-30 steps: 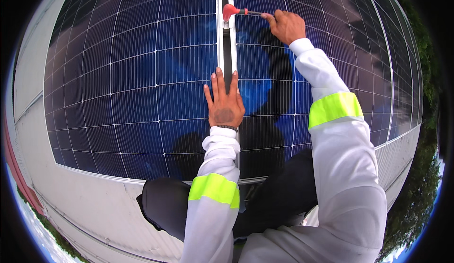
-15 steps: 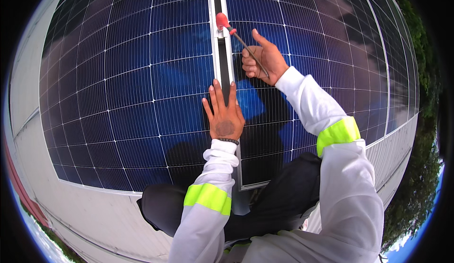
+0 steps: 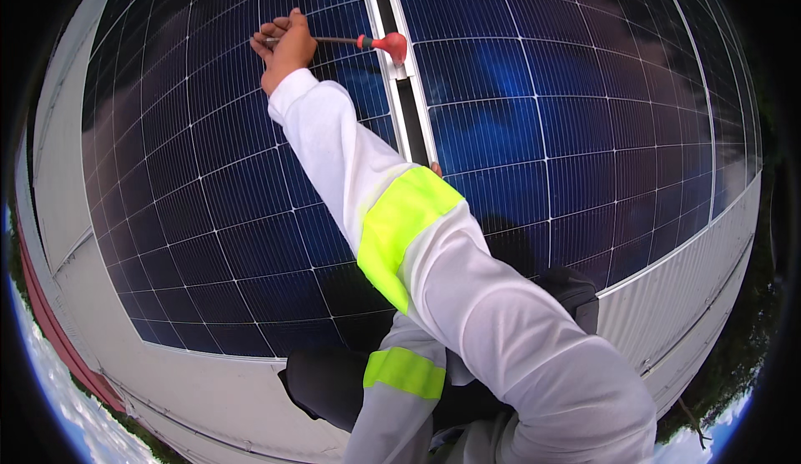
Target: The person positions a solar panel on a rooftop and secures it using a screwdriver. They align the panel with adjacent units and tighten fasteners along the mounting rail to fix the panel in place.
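My right hand (image 3: 286, 47) reaches across to the left, its fingers curled round the far end of the metal shaft of a red-handled hex key (image 3: 390, 45). The shaft lies nearly level above the left solar panel (image 3: 242, 155). Its red grip sits over a small metal clamp (image 3: 404, 73) in the gap between two panels. Below the clamp, my right forearm covers almost all of my left hand (image 3: 436, 169); only a fingertip shows at the frame of the right solar panel (image 3: 492, 130).
Silver frame rails (image 3: 417, 105) edge the dark gap. Pale corrugated metal roofing (image 3: 642, 314) runs along the near side and left of the panels. My bent knee (image 3: 325, 380) is close to the panels' near edge. Trees and sky lie beyond the roof.
My right hand has swung the shaft from the right of the gap over to the left, while the red grip stays at the clamp. My right arm now crosses over my left hand.
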`<state>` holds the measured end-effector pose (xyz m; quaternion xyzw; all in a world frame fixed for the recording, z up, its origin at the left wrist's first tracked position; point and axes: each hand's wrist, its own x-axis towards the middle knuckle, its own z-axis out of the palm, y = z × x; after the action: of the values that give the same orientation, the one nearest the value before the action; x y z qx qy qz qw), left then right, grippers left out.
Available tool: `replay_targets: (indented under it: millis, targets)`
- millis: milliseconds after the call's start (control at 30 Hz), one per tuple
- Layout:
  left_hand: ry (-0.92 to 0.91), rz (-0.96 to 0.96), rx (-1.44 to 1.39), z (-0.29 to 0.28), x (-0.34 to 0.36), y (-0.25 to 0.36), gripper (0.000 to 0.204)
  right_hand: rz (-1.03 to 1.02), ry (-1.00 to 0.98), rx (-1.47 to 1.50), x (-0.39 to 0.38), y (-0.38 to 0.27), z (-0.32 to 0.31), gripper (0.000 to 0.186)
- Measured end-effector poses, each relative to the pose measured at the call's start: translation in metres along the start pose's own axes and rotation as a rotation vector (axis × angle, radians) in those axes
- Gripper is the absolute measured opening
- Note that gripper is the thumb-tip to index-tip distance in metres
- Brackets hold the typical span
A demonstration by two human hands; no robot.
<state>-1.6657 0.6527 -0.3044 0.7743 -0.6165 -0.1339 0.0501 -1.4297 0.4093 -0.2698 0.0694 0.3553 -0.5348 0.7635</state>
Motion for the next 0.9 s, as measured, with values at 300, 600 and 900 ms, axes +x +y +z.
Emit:
replay_targets:
  millis: [300,600,900]
  targets:
    - [0.031,-0.069,-0.006,-0.005,0.004,-0.001,0.06,-0.121,-0.066,-0.175,-0.059,-0.05,-0.019,0.044]
    - [0.238,-0.132,-0.15,-0.021,-0.001,0.012,0.06,0.124,-0.681,-1.3,-0.098,-0.126,-0.01,0.029]
    - [0.144,-0.168,-0.111,-0.03,-0.007,0.015,0.058,-0.519,-1.019,-2.603,-0.039,-0.278,-0.049,0.035]
